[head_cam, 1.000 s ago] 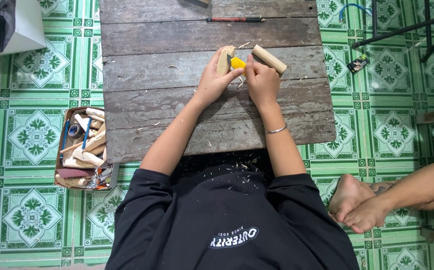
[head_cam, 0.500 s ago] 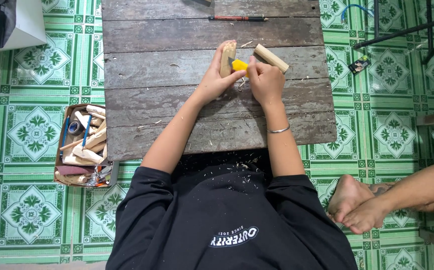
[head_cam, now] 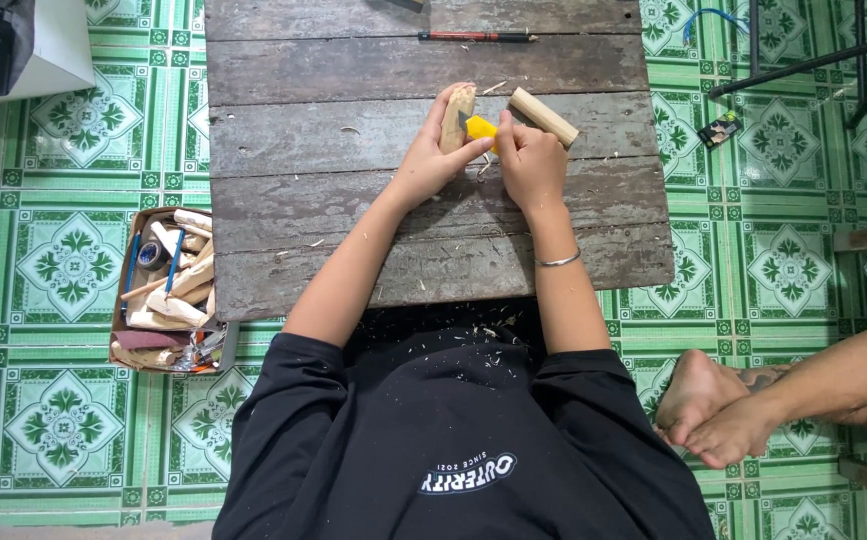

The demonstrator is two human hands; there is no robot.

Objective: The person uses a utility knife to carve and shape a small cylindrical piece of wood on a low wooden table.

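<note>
Bare planks (head_cam: pixel 334 140) left & near side of hands; wood block (head_cam: pixel 544 116) crowds right, pencil (head_cam: pixel 476 37) far edge.

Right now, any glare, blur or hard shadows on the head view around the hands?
Head view: even, soft light, no glare; only faint shadows beneath the left hand and right hand; the pale carved wood piece, yellow-handled knife and grey plank table look sharp.

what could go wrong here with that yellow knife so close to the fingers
The yellow knife in the right hand works against a small wood piece gripped by the left hand, whose thumb lies right beside the blade: a slip might cut it. The loose wooden block beside the right hand could get knocked aside.
</note>
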